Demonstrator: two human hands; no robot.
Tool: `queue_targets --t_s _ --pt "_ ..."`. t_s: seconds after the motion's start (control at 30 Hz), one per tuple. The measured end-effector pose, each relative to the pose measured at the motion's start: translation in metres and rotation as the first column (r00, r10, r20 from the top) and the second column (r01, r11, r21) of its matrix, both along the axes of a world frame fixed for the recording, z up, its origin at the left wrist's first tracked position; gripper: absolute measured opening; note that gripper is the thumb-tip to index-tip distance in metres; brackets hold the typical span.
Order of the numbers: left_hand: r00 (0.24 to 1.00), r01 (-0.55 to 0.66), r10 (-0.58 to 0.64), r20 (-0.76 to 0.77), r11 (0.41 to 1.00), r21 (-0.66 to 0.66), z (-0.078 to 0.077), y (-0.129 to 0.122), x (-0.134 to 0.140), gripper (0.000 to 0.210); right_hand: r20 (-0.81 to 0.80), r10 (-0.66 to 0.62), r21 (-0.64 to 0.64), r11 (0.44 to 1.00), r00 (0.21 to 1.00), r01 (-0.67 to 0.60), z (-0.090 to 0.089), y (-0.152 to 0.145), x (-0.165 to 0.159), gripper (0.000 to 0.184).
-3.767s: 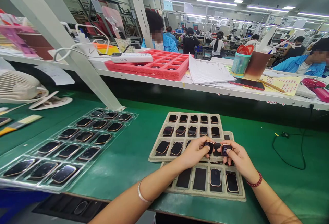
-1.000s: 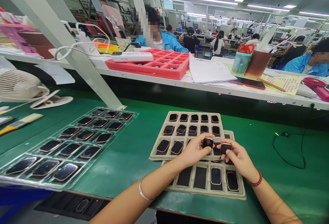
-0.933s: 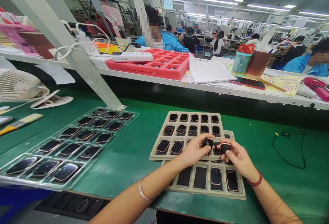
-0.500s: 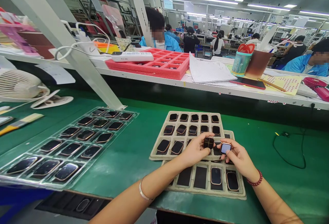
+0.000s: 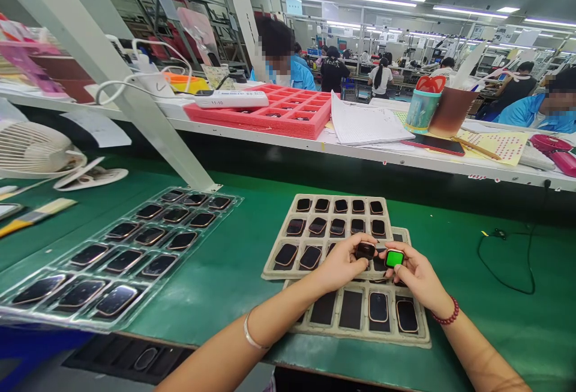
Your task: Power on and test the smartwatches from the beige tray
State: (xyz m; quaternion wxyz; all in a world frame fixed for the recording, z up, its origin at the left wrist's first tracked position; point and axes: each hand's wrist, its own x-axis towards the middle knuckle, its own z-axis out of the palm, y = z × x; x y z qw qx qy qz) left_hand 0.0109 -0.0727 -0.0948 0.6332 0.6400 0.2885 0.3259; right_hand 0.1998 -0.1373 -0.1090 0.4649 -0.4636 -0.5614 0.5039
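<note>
My left hand is closed on a smartwatch body without a strap, its screen dark. Beside it, my right hand grips another smartwatch body, whose screen glows green. Both are held over two overlapping beige moulded trays. The upper tray carries rows of dark-screened watch bodies, some hidden behind my left hand. In the lower tray, two watch bodies lie in front pockets at the right, next to pockets showing only black padding.
On the left lies a clear plastic tray of several watch bodies. A white fan and a brush are at far left. A slanted post meets the bench; a thin black cable lies right. The shelf holds a red foam tray.
The screen in my right hand has turned from pale white-blue to green. A light cross pattern on the left watch's screen has gone dark. Both hands have stayed nearly still.
</note>
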Motion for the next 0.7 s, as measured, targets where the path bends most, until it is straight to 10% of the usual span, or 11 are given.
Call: queue_targets --t_s 0.7 --pt "0.996 0.036 -0.026 0.081 0.991 -0.129 -0.0004 -0.0001 0.0023 0.049 -0.014 0.013 -0.010 1.000 1.000 -0.013 -0.0010 0.0009 0.0009 0.041"
